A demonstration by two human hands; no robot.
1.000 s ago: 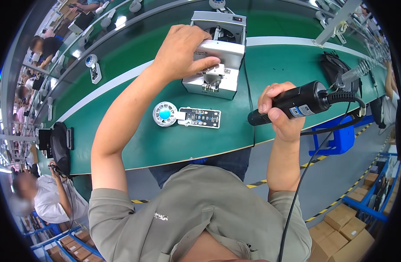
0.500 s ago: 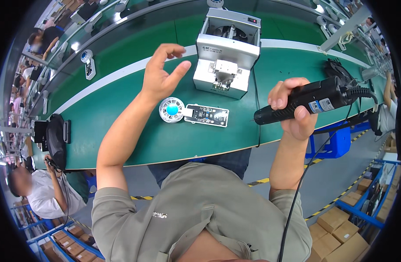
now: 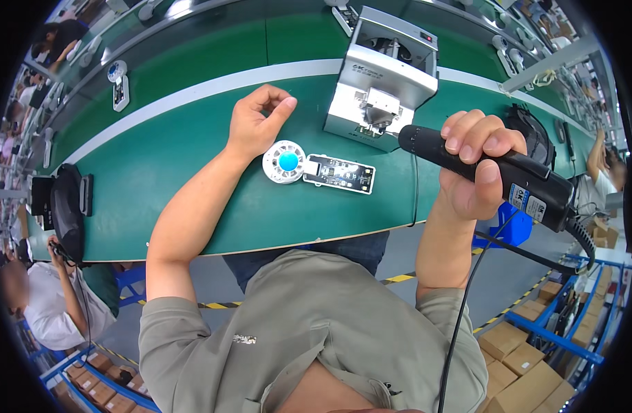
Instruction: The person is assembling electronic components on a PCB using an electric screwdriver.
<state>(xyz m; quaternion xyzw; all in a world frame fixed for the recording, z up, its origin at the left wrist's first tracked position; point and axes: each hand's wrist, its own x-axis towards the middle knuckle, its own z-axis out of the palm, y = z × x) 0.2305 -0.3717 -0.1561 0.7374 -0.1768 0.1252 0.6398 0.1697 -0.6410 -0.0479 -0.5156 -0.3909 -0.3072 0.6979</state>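
Note:
My right hand [image 3: 478, 162] is wrapped round a black electric screwdriver [image 3: 447, 148]. The tool lies nearly level, its nose pointing left at the front outlet of a silver screw feeder [image 3: 371, 82]. Whether the bit touches the feeder cannot be made out. Over the bench, left of the feeder, my left hand [image 3: 257, 122] is loosely closed, thumb close to the curled fingers, with nothing visible in it. Just below that hand lies a white round fan-like part [image 3: 284, 162] with a blue centre, joined to a narrow casing with an exposed circuit board [image 3: 340, 173].
The green bench [image 3: 192, 155] has a white line along it. Similar fan units [image 3: 119, 86] lie beyond that line. A black bag [image 3: 69, 213] lies at the left and another black item [image 3: 529, 134] at the right. A cable runs down from the feeder. A co-worker [image 3: 61, 303] sits left.
The screwdriver's nose has come up to the feeder's front from lower right. My left thumb has closed toward the fingers. The whole view has shifted slightly.

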